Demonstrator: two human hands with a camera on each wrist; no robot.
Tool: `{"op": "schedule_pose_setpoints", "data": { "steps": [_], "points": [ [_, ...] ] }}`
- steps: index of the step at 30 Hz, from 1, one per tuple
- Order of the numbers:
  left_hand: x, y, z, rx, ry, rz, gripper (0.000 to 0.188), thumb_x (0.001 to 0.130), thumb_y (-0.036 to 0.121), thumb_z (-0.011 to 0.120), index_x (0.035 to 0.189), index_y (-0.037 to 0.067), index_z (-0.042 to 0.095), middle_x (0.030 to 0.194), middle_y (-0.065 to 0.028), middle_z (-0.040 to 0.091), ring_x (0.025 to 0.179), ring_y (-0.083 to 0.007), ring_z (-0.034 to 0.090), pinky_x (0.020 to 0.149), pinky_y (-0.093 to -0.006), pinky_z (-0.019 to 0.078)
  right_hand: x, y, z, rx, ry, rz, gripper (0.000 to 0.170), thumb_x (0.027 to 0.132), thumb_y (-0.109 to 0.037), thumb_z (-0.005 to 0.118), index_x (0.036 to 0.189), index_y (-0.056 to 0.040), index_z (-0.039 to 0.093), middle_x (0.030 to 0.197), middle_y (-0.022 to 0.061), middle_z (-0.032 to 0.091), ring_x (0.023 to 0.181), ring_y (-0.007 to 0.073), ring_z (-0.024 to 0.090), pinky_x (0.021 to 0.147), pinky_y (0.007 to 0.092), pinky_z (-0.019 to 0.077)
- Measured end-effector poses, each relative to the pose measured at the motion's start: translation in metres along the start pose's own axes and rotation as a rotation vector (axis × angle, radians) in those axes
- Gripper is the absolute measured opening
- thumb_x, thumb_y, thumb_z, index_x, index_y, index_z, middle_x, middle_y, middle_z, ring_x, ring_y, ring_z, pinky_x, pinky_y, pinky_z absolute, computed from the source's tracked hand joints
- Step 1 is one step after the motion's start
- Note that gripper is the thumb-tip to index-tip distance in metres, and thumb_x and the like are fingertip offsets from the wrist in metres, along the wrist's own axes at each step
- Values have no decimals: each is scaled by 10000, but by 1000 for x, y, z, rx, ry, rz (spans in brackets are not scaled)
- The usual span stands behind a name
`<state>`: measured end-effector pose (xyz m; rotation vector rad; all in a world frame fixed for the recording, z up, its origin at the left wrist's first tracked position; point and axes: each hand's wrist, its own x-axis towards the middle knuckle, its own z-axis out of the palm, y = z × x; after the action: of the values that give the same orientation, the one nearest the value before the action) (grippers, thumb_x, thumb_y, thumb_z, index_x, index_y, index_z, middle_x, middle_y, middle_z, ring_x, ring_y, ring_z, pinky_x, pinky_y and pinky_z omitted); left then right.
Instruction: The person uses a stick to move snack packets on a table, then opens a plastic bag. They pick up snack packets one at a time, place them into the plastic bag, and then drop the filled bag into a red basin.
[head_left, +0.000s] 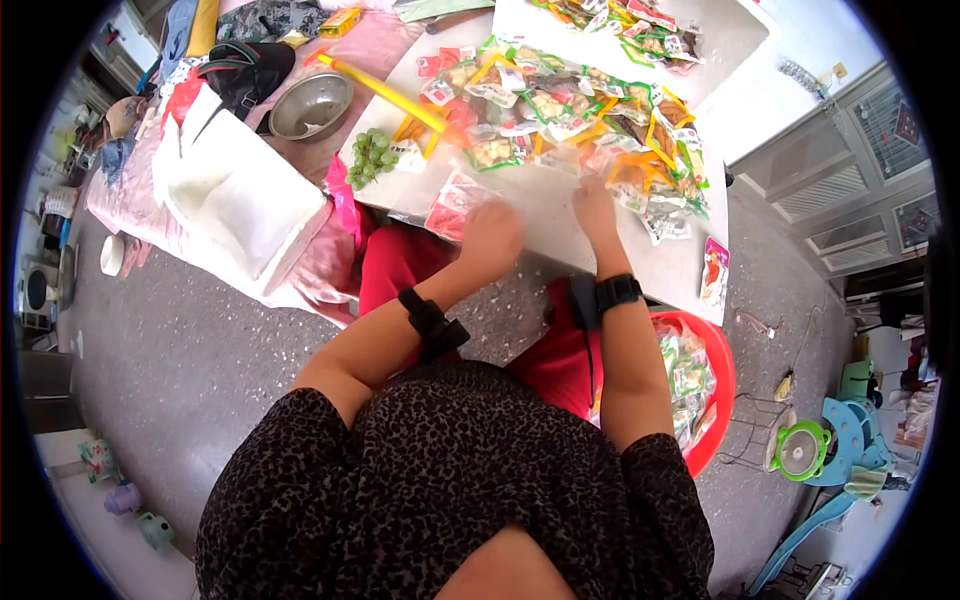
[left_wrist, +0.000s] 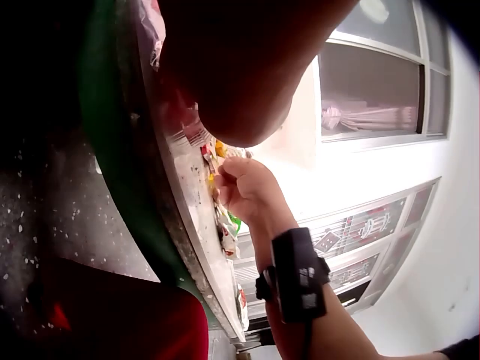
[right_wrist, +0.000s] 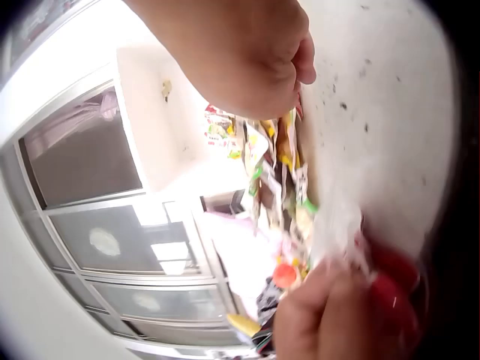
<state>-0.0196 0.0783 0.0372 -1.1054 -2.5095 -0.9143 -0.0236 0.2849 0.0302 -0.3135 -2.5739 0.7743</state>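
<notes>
My left hand (head_left: 493, 240) pinches the edge of a red-and-white plastic packet (head_left: 455, 204) at the table's near edge. In the right wrist view, the left thumb and fingers (right_wrist: 322, 304) close on the packet's pale, blurred end. My right hand (head_left: 596, 208) hovers by the near side of a heap of snack packets (head_left: 550, 105). Its fingers are curled in both wrist views, and nothing shows between them. The heap mixes clear, yellow-edged and green-edged packets. In the left wrist view the left hand (left_wrist: 232, 75) is a dark shape that covers most of its packet.
Green grapes (head_left: 372, 158) and a yellow-handled tool (head_left: 385, 92) lie left of the heap. A white foam box (head_left: 245, 200) and a metal bowl (head_left: 312, 106) sit on the pink cloth. A single packet (head_left: 714, 270) lies at the right corner, above a red tub (head_left: 722, 385) of packets.
</notes>
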Motion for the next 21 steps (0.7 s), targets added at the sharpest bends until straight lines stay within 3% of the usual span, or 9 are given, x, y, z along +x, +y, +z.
{"op": "schedule_pose_setpoints", "data": {
  "steps": [5, 8, 11, 13, 15, 17, 18, 20, 21],
  "points": [
    [5, -14, 11, -157, 86, 42, 189, 708, 116, 458, 876, 48, 515, 919, -144, 497, 875, -309, 451, 751, -401, 334, 53, 54, 8, -219, -20, 173, 214, 690, -108, 476, 872, 3, 495, 816, 228, 552, 782, 400, 517, 693, 411, 418],
    [14, -17, 19, -209, 238, 128, 116, 700, 105, 459, 776, 29, 502, 811, -149, 491, 786, -321, 454, 681, -405, 350, 71, 56, 4, -640, -357, -90, 288, 679, -143, 519, 861, 74, 469, 786, 235, 557, 760, 317, 559, 683, 422, 426],
    [32, -17, 25, -256, 193, 114, 76, 690, 96, 461, 680, 21, 472, 705, -146, 462, 690, -332, 436, 609, -413, 349, 92, 111, 47, 15, -60, 320, 295, 672, -131, 541, 900, 46, 480, 727, 139, 585, 718, 269, 576, 628, 372, 445],
    [38, -16, 31, -278, 239, 163, 88, 679, 89, 465, 630, 17, 446, 653, -145, 437, 638, -337, 417, 571, -419, 340, 82, 72, 23, 171, 10, 542, 293, 662, -108, 548, 918, 19, 484, 697, 100, 587, 709, 275, 576, 606, 338, 448],
    [38, -17, 34, -188, 157, 123, 71, 670, 88, 465, 675, 18, 479, 685, -138, 455, 688, -326, 437, 607, -416, 349, 69, 67, 10, -542, -23, 85, 277, 645, -87, 557, 902, -5, 498, 669, 72, 578, 688, 261, 573, 578, 309, 444],
    [29, -15, 34, -131, 130, 100, 106, 663, 88, 462, 732, 21, 507, 722, -130, 472, 748, -313, 451, 652, -413, 353, 63, 94, 17, -532, 58, -113, 244, 633, -79, 558, 865, -19, 508, 643, 57, 561, 651, 243, 562, 557, 296, 437],
    [26, -11, 30, -117, 149, 105, 139, 661, 90, 459, 767, 24, 519, 744, -126, 480, 782, -307, 455, 679, -411, 352, 66, 136, 32, -178, 158, -63, 218, 631, -81, 555, 835, -21, 511, 630, 57, 548, 626, 232, 552, 549, 297, 433],
    [22, -6, 25, -75, 177, 124, 186, 636, 93, 461, 797, 27, 526, 760, -126, 486, 816, -298, 453, 699, -405, 352, 57, 132, -3, -664, -8, -494, 90, 647, -90, 510, 723, -44, 499, 598, 53, 478, 538, 180, 492, 503, 290, 410],
    [22, -5, 23, -46, 187, 137, 199, 615, 95, 466, 793, 27, 520, 755, -131, 484, 815, -295, 448, 692, -399, 354, 47, 102, -26, -102, 48, -86, 55, 655, -89, 500, 697, -55, 494, 594, 51, 478, 534, 177, 491, 482, 291, 399]
  ]
}}
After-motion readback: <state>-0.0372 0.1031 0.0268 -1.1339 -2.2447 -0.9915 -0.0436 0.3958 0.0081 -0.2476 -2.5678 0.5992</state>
